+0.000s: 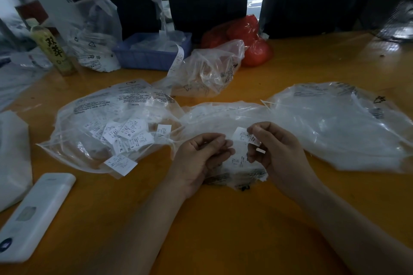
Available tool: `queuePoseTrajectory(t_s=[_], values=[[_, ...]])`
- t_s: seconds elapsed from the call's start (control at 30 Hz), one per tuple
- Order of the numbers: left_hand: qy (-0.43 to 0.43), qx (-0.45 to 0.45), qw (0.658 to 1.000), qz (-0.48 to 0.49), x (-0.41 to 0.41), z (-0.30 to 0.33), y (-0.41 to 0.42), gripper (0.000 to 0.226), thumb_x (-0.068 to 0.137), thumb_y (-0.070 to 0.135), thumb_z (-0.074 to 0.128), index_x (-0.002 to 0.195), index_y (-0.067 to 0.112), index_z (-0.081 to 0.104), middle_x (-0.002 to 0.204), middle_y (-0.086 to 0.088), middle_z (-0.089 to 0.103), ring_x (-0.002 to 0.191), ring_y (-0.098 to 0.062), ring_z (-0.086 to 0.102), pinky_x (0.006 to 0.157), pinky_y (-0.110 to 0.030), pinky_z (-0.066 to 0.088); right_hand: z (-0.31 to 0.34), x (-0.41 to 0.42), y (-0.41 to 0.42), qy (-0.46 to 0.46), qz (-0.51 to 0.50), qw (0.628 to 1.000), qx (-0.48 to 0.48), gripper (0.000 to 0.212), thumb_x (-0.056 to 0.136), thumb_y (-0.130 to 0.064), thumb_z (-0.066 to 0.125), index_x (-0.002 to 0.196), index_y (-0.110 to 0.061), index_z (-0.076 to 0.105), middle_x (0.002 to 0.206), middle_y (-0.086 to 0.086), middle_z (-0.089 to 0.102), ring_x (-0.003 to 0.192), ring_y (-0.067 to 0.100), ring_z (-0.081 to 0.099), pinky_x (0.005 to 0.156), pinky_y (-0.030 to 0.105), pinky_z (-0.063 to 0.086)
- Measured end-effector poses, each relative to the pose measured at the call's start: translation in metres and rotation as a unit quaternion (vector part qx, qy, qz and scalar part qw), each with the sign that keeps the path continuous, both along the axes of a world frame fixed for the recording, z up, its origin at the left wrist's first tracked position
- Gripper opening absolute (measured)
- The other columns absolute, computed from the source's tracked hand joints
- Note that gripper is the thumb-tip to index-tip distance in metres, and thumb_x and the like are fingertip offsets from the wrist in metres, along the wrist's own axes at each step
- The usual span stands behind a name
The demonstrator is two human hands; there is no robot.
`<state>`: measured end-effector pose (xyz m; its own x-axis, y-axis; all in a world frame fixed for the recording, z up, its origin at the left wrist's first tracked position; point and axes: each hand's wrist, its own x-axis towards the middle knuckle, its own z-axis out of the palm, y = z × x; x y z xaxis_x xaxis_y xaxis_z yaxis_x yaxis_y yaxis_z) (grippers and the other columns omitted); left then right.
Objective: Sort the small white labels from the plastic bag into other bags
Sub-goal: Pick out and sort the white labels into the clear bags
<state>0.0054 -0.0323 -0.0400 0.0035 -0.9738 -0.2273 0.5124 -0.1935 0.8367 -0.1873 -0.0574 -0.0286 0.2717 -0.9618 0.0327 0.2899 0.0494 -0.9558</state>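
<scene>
- The right hand (273, 147) is pinching a small white label (242, 135) between thumb and curled fingers (260, 128), above a crumpled plastic bag (239, 167) lying on the table (223, 230).
- The left hand (201, 156) is hovering just beside the label, fingers loosely curled; whether they are touching the bag cannot be told.
- A left-side bag (89, 118) is holding many loose labels (127, 135).
- A right-side bag (335, 123) is lying flat.
- A white remote (35, 214) is resting near the left edge.

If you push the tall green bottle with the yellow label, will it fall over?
The tall green bottle is narrow and upright, so it would probably tip rather than slide. It looks round, so it might roll afterwards across the orange table.
</scene>
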Motion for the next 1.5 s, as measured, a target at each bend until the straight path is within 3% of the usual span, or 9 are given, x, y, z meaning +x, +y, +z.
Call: queuePoseTrajectory(t_s=[0.1,0.3,0.47,0.63,0.83,0.97,1.1,1.37,1.5], values=[[0.004,0.006,1.000,0.008,0.001,-0.001,-0.001,0.014,0.080,0.012,0.078,0.092,0.010,0.084,0.104,-0.021,0.079,0.093,-0.029,0.080,0.073,-0.024,0.063,-0.003,0.000,0.001,0.060,-0.023,0.997,-0.046,0.010,0.100,-0.013,0.061,0.105,-0.011,0.069,0.087,0.005,0.065,0.073,0.023,0.063,0.072,0.034,0.057],[0.000,0.003,1.000,-0.007,0.002,-0.002,-0.001,0.020,0.081,0.012,0.077,0.099,0.011,0.085,0.112,-0.021,0.078,0.102,-0.029,0.079,0.079,-0.025,0.064,-0.006,0.000,0.000,0.113,-0.046,0.988,-0.090,0.039,0.097,-0.017,0.066,0.135,-0.024,0.059,0.098,0.003,0.071,0.086,0.025,0.073,0.079,0.035,0.063],[0.005,0.004,1.000,-0.007,0.003,-0.003,-0.001,0.021,0.081,0.014,0.078,0.101,0.011,0.084,0.115,-0.021,0.078,0.105,-0.029,0.078,0.081,-0.026,0.064,-0.003,-0.002,0.001,0.077,-0.044,0.994,-0.061,0.024,0.087,-0.027,0.071,0.106,-0.012,0.073,0.099,0.006,0.075,0.092,0.027,0.074,0.084,0.035,0.062],[-0.005,-0.008,1.000,-0.002,0.001,-0.001,-0.002,0.023,0.076,0.022,0.084,0.096,0.011,0.084,0.108,-0.020,0.079,0.103,-0.032,0.078,0.083,-0.027,0.064,0.003,-0.002,0.002,0.024,-0.055,0.997,-0.046,0.026,0.087,-0.020,0.071,0.105,-0.002,0.067,0.096,0.013,0.074,0.096,0.028,0.074,0.086,0.035,0.061],[-0.012,-0.012,1.000,0.001,0.000,-0.001,0.000,0.017,0.080,0.019,0.079,0.093,0.010,0.084,0.105,-0.019,0.080,0.100,-0.030,0.079,0.080,-0.023,0.062,0.006,-0.003,0.008,0.099,-0.096,0.983,-0.120,0.021,0.097,-0.028,0.067,0.086,-0.011,0.062,0.075,0.014,0.048,0.066,0.031,0.046,0.065,0.030,0.049],[-0.005,-0.009,1.000,0.004,-0.001,-0.002,-0.001,0.021,0.080,0.015,0.077,0.098,0.006,0.082,0.108,-0.021,0.079,0.101,-0.031,0.079,0.080,-0.025,0.063,0.007,-0.004,0.007,0.126,-0.090,0.980,-0.124,0.019,0.099,-0.025,0.065,0.088,-0.011,0.063,0.070,0.005,0.056,0.061,0.023,0.051,0.062,0.033,0.049],[-0.002,-0.006,1.000,0.006,-0.001,-0.003,-0.001,0.022,0.081,0.011,0.076,0.102,0.006,0.080,0.108,-0.022,0.079,0.100,-0.030,0.079,0.079,-0.025,0.063,0.005,-0.003,0.006,0.148,-0.066,0.981,-0.111,0.008,0.101,-0.016,0.062,0.100,-0.008,0.062,0.083,0.001,0.073,0.065,0.015,0.061,0.063,0.027,0.053],[-0.058,-0.023,0.998,0.019,-0.001,-0.001,0.000,0.034,0.062,0.023,0.091,0.094,0.016,0.085,0.106,-0.018,0.080,0.097,-0.025,0.080,0.076,-0.024,0.063,0.007,-0.002,0.006,0.193,-0.066,0.974,-0.096,0.010,0.100,-0.017,0.063,0.102,-0.007,0.062,0.084,-0.002,0.075,0.067,0.014,0.064,0.064,0.028,0.056],[-0.036,-0.018,0.999,0.013,0.000,0.000,0.002,0.022,0.074,0.011,0.084,0.096,0.012,0.085,0.106,-0.021,0.079,0.095,-0.026,0.080,0.074,-0.023,0.062,0.006,-0.001,0.007,0.198,-0.065,0.972,-0.107,0.011,0.101,-0.019,0.061,0.101,-0.008,0.065,0.080,-0.004,0.073,0.065,0.012,0.063,0.063,0.026,0.054]])
